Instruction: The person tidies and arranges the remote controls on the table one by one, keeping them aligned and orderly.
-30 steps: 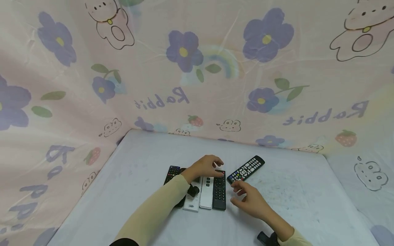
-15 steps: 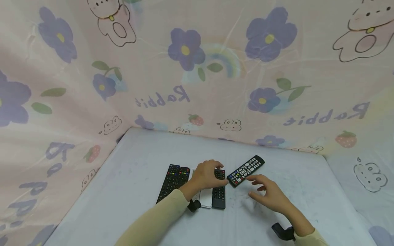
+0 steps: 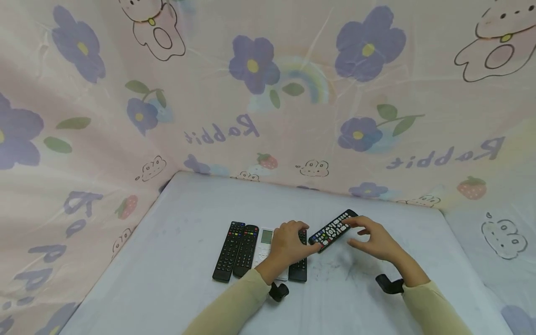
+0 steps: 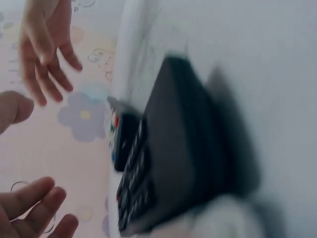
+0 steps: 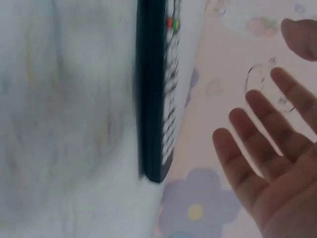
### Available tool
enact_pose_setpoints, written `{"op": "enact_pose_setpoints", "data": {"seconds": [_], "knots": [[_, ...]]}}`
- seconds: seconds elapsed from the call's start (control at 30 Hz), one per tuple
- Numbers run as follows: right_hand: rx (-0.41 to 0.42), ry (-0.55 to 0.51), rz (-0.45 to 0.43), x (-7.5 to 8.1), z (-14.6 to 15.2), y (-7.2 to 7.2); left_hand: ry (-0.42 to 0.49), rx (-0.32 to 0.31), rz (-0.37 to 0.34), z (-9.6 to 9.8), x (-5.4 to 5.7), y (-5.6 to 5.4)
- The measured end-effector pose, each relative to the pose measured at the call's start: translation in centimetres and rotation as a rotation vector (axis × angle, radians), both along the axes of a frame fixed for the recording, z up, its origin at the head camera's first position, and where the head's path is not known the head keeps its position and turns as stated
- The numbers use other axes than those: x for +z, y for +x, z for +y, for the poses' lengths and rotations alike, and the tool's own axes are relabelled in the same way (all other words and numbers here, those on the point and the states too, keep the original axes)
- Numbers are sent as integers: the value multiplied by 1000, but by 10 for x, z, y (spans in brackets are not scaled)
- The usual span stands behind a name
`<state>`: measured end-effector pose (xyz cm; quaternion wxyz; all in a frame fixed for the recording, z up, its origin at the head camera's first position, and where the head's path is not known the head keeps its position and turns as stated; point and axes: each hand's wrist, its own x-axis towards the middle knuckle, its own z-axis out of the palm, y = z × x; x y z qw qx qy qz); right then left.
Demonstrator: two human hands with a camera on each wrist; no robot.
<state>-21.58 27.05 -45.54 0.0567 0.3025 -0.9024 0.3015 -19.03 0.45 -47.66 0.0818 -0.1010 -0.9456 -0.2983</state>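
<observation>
A black remote control with pale buttons (image 3: 332, 231) lies at a slant on the white table, right of a row of other remotes. My left hand (image 3: 288, 243) hovers over the right part of that row, its thumb reaching toward the slanted remote's near end. Beneath it, a dark grey remote (image 3: 298, 271) is partly covered. My right hand (image 3: 375, 240) is by the slanted remote's far end, fingertips overlapping it in the head view. In the right wrist view, its fingers (image 5: 247, 134) are spread, apart from the remote (image 5: 154, 99). Neither hand grips anything.
Left in the row lie two black remotes (image 3: 228, 251) and a white remote with a small screen (image 3: 263, 246). Another white remote (image 3: 283, 276) is mostly hidden under the left hand. A patterned cloth (image 3: 293, 139) rises behind the table (image 3: 201, 200).
My right hand has moved right and away from me, from the slanted remote's near end toward its far end. My left hand has shifted slightly right, uncovering remotes on the left.
</observation>
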Motion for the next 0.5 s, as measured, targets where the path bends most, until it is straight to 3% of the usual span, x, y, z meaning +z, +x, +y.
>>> {"op": "enact_pose_setpoints", "data": {"seconds": [0.23,0.5], "knots": [[-14,29,-54,-7,19,-38,101,95,38,26,-9,6],[-2,12,-194,-19,33,-70,177,165,-19,39,-18,5]]}}
